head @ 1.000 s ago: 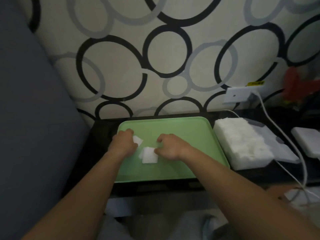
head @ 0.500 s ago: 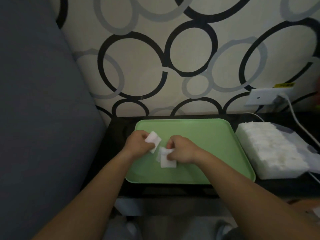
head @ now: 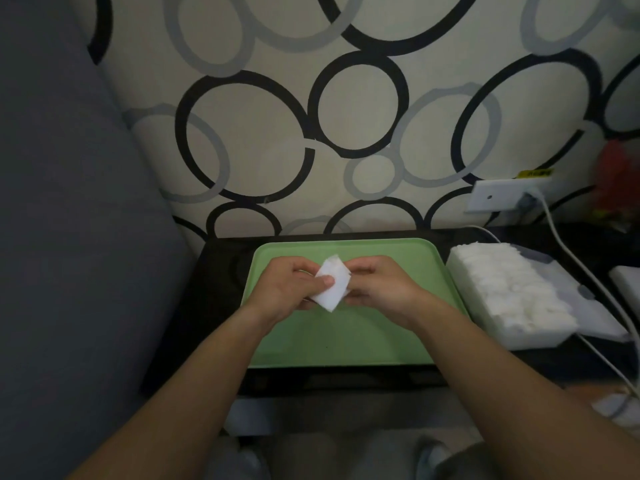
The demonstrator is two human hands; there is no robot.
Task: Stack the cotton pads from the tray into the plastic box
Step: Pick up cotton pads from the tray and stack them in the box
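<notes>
A small stack of white square cotton pads (head: 333, 284) is held above the green tray (head: 346, 344), tilted like a diamond. My left hand (head: 289, 289) pinches its left side with the thumb on top. My right hand (head: 379, 285) grips its right side with curled fingers. No other pads show on the tray. The plastic box (head: 512, 336) stands just right of the tray, filled with rows of white cotton pads (head: 498, 285).
The tray and box sit on a dark table (head: 214, 306) against a wall patterned with rings. A wall socket (head: 498, 199) with a white cable (head: 568, 258) is behind the box. A grey cushion (head: 69, 237) fills the left side.
Both hands lifted the pads off the tray and brought them together into one stack held between them. The camera view shifted slightly.
</notes>
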